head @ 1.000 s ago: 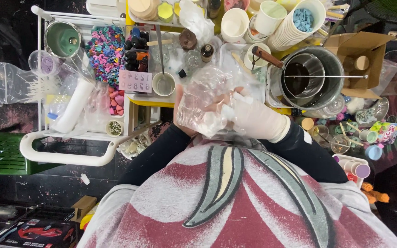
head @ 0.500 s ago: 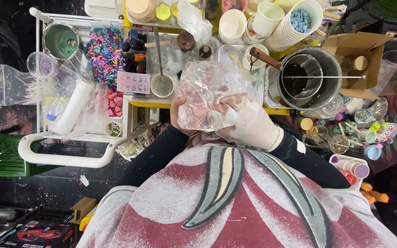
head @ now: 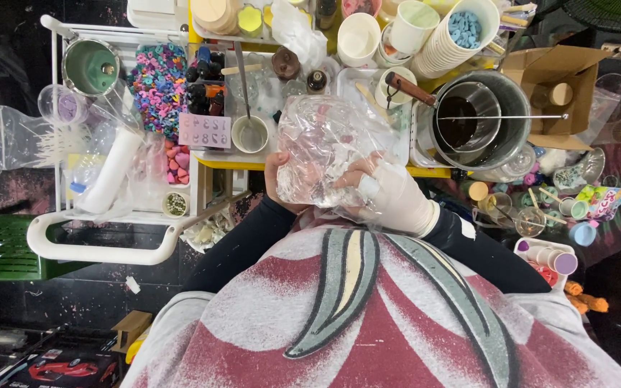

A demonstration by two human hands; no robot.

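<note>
the surface (head: 303,164), yellow-edged and crowded, carries one big steel pot (head: 479,118) near its right edge, a smaller pot nested inside, perhaps to keep it clear of the outer wall. at the near edge, above the lap, one crumpled clear plastic bag (head: 328,147) is held up between both hands: the left hand (head: 278,179), bare, cups its left side; the right hand (head: 389,192), in a pale glove, is closed on its lower right, likely to keep it gathered. one small steel cup (head: 250,134) stands just left of it.
</note>
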